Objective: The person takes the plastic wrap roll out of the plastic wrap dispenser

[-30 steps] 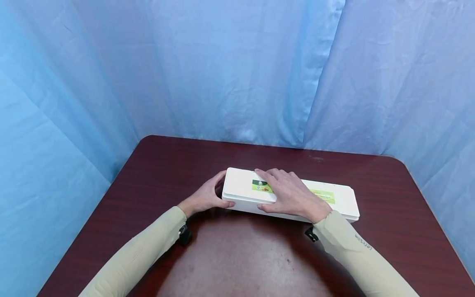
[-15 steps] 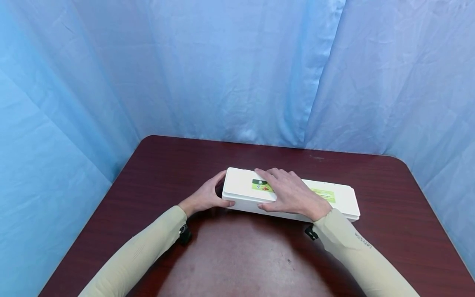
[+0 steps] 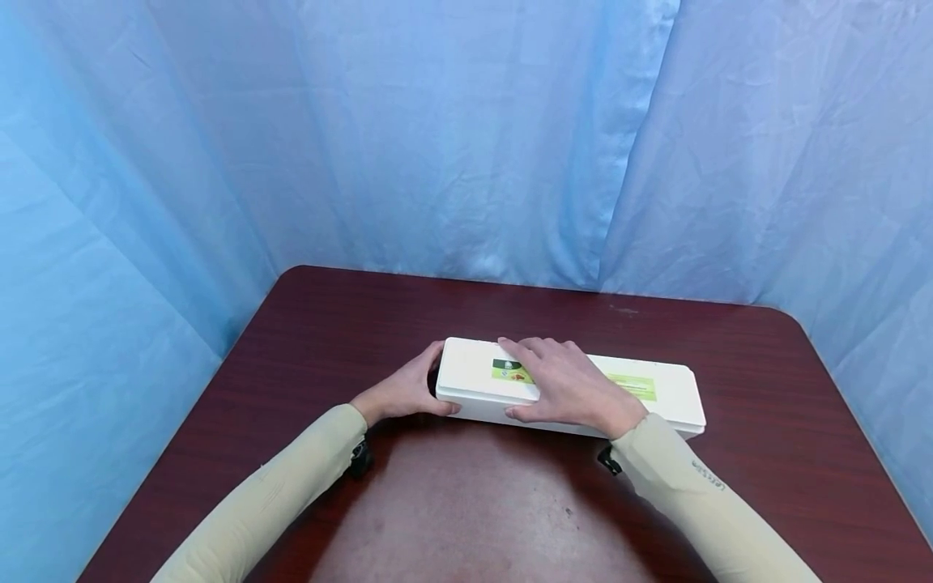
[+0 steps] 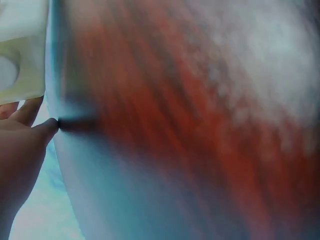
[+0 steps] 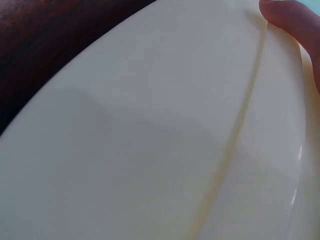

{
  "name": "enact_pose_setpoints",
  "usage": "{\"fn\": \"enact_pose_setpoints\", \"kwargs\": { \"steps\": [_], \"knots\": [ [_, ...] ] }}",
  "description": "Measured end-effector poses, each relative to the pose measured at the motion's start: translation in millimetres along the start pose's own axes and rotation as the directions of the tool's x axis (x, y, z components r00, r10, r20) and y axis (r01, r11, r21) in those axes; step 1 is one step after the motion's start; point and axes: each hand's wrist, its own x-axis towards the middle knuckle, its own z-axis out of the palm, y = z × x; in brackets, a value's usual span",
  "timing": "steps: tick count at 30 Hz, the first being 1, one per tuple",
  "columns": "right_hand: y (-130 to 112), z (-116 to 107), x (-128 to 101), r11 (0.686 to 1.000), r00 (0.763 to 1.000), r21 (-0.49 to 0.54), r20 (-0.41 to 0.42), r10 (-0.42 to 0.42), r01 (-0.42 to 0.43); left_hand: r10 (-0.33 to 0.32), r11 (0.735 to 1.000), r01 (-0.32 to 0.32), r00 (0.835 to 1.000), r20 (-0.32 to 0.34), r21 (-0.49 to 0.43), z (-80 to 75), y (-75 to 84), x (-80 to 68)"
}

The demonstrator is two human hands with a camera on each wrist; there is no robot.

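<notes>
The long white rectangular plastic box with the green label on its lid (image 3: 568,389) lies flat on the dark reddish-brown wooden surface (image 3: 466,502), about midway across it and nearer its far edge, and compared with a second ago it sits a touch lower in the head view and looks flatter, its left end settled down a little. The right hand (image 3: 564,387) is still spread palm-down over the lid, fingers straight and reaching across the green label, thumb along the near side wall; in the right wrist view a fingertip (image 5: 292,22) rests right at the seam where lid meets body. The left hand (image 3: 408,390) still cups the box's left end, fingers curled round behind it and thumb (image 3: 446,406) pressed on the near corner; the left wrist view is too blurred to add much. My read: the lid is being pressed home and the box steadied, with very little motion left. Behind the box hangs the crumpled blue curtain (image 3: 466,138), and beige sleeves (image 3: 291,494) cover both forearms.
</notes>
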Motion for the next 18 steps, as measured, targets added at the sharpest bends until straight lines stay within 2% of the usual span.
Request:
{"fn": "enact_pose_setpoints", "kwargs": {
  "steps": [8, 12, 18],
  "knots": [
    [-0.7, 4.3, -5.9, 0.999, 1.0, -0.039, -0.011, -0.003, 0.003, -0.065, 0.99, 0.06, 0.997, 0.034, 0.129, -1.6, 6.8, -0.9],
    [1.4, 2.0, -11.3, 0.998, 1.0, -0.062, -0.02, -0.002, 0.001, -0.062, 0.986, 0.055, 0.997, 0.045, 0.158, -3.9, 9.9, -2.0],
    [9.3, -3.4, -22.2, 0.997, 0.999, -0.076, -0.031, 0.025, -0.028, -0.058, 0.979, 0.052, 0.998, 0.026, 0.198, -5.2, 8.7, -2.5]
  ]
}}
